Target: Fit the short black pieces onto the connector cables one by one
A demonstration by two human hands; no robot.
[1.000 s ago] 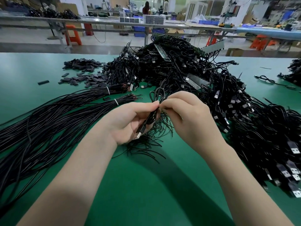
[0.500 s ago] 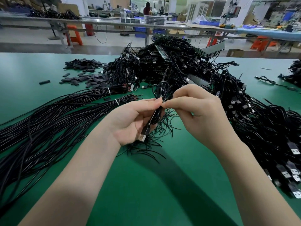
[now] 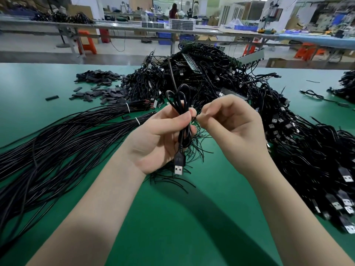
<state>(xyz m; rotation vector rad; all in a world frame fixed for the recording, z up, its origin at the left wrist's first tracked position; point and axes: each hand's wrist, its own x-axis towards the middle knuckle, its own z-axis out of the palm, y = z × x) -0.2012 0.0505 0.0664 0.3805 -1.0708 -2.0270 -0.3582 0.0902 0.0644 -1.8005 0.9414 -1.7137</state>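
Lying bare toward the near edge, the green bench [image 3: 192, 227] is crowded by cable heaps elsewhere. Above its middle, the left hand [image 3: 159, 139] grips a folded connector cable [image 3: 181, 112], plug hanging below; the right hand [image 3: 230, 127] fingers pinch its thin end just beside.

Below my wrists the green table [image 3: 192, 217] lies bare, so either hand could drop straight down or pull back toward me. To my left, long black wire bundles [image 3: 57, 143] fan across the mat and block a low sweep. To my right and ahead, the tangled cable heap [image 3: 288, 143] crowds close. The short black pieces [image 3: 99, 87] lie far left, reachable over the bundles.
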